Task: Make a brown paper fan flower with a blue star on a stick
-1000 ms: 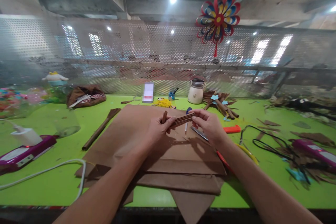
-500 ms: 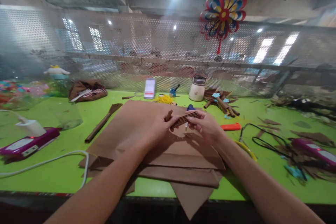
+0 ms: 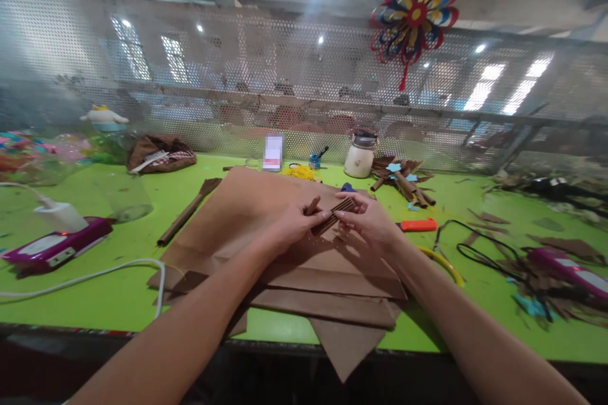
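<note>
Between my two hands is a small pleated strip of brown paper [image 3: 335, 215], its folds lying side by side. My left hand [image 3: 300, 223] pinches its lower left end, and a short brown piece [image 3: 312, 205] sticks up between the fingers. My right hand [image 3: 368, 218] grips the upper right end with thumb and fingers. Both hands are above a stack of brown kraft paper sheets [image 3: 251, 209] on the green table. Small pale bits lie on the paper below the strip. A dark blue object [image 3: 348, 188] shows just behind my right hand, partly hidden.
To the left are a rolled brown paper piece [image 3: 187, 212] and a purple power strip [image 3: 59, 247] with a white cable. An orange-handled tool [image 3: 418, 225], a black cord [image 3: 475, 247] and paper scraps lie right. A phone [image 3: 273, 153] and white jar [image 3: 360, 157] stand behind.
The pleated strip has tilted more steeply, its right end rising. Both hands keep hold of it and have shifted only slightly. The whole view has moved a little.
</note>
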`<control>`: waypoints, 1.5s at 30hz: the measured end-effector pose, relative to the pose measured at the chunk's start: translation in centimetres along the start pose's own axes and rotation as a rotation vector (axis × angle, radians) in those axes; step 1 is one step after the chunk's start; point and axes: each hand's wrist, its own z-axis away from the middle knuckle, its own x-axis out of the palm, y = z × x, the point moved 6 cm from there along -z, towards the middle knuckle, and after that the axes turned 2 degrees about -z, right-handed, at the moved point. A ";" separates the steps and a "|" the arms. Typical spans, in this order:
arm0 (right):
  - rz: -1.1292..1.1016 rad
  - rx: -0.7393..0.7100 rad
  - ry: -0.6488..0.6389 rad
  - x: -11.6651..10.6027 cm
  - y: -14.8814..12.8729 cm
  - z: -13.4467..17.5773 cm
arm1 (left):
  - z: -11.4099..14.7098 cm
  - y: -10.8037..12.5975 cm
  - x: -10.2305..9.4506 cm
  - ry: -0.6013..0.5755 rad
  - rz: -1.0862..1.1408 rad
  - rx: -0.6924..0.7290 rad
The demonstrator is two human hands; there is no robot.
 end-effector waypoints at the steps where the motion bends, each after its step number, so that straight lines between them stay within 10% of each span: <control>1: 0.004 0.001 0.002 0.0 0.1 0.0 | 0.0 -0.1 0.1 -0.008 0.016 -0.001; 20: -0.059 0.029 0.041 0.5 0.5 0.1 | -0.3 0.0 -1.0 0.102 -0.020 0.025; 27: 0.574 -0.288 0.233 0.1 -2.4 0.6 | -0.4 0.0 -3.4 0.401 -0.258 0.037; 35: 0.936 -0.573 0.074 3.3 -2.6 2.4 | 0.1 -0.2 0.7 0.033 -0.054 -0.070; 45: 1.024 -0.688 0.106 4.1 -3.1 2.9 | 0.5 1.5 0.0 0.036 0.047 0.043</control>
